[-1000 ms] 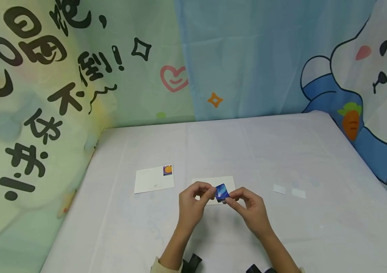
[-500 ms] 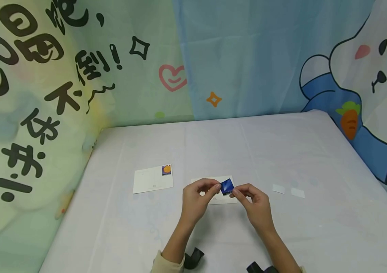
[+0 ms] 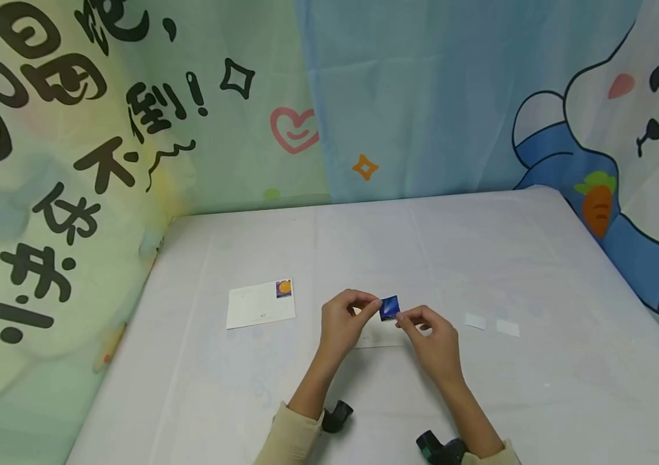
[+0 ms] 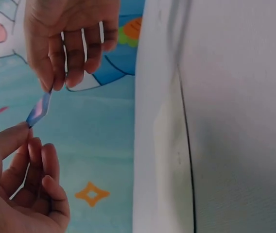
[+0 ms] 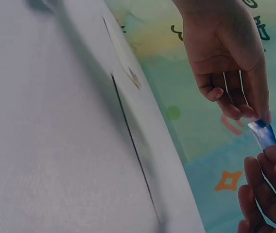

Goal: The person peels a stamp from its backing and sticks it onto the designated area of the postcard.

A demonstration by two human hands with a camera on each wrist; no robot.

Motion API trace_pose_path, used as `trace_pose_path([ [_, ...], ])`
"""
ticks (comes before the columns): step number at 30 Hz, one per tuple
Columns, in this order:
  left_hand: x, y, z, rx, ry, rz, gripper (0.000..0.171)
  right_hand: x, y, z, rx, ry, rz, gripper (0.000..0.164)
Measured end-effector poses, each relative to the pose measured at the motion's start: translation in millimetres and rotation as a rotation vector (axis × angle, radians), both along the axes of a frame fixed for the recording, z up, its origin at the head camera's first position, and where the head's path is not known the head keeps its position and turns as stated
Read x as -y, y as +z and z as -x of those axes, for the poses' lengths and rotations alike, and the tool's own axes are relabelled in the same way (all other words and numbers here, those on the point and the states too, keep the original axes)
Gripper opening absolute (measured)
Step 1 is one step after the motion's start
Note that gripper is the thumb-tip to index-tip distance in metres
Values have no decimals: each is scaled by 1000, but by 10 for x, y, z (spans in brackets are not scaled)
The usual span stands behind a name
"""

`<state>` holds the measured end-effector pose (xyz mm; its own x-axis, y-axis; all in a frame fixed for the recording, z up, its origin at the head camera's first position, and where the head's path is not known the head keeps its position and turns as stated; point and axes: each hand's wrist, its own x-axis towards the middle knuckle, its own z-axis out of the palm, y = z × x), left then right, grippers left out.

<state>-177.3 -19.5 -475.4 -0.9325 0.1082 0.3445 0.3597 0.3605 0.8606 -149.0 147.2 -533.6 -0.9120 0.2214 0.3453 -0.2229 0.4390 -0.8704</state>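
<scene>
A small glossy blue stamp [image 3: 389,309] is held up between both hands, above a white card [image 3: 378,337]. My left hand [image 3: 342,326] pinches its left edge between thumb and index finger. At its lower right corner, the thumb and index finger of my right hand [image 3: 435,342] pinch it. In the left wrist view the stamp [image 4: 40,109] stands tilted between the fingertips, well above the table. Both hands partly cover the card below. Left of it lies a second white card [image 3: 256,309], with an orange and purple stamp [image 3: 284,288] in its upper right corner.
Two small white paper pieces [image 3: 491,324] lie right of the hands on the white-covered table [image 3: 539,400]. Printed cloth backdrops [image 3: 422,97] rise behind and left of the table. Black wrist camera mounts [image 3: 338,416] sit at both wrists.
Both hands have shifted a little up and to the right, the left one more. The stamp has moved with them and turned to sit straighter; both hands keep hold of it.
</scene>
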Motion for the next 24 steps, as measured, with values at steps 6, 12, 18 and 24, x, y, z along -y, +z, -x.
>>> trace_pose_path([
  [6,-67,-82,161,21,44,127,14,91,335,-24,122,-58,-35,12],
  [12,-126,-205,302,90,78,222,14,99,242,87,184,-77,-42,11],
  [18,-165,-323,397,192,94,276,16,90,121,168,275,-91,-85,13],
  [24,-200,-404,466,242,83,311,17,72,56,205,259,-98,-140,13],
])
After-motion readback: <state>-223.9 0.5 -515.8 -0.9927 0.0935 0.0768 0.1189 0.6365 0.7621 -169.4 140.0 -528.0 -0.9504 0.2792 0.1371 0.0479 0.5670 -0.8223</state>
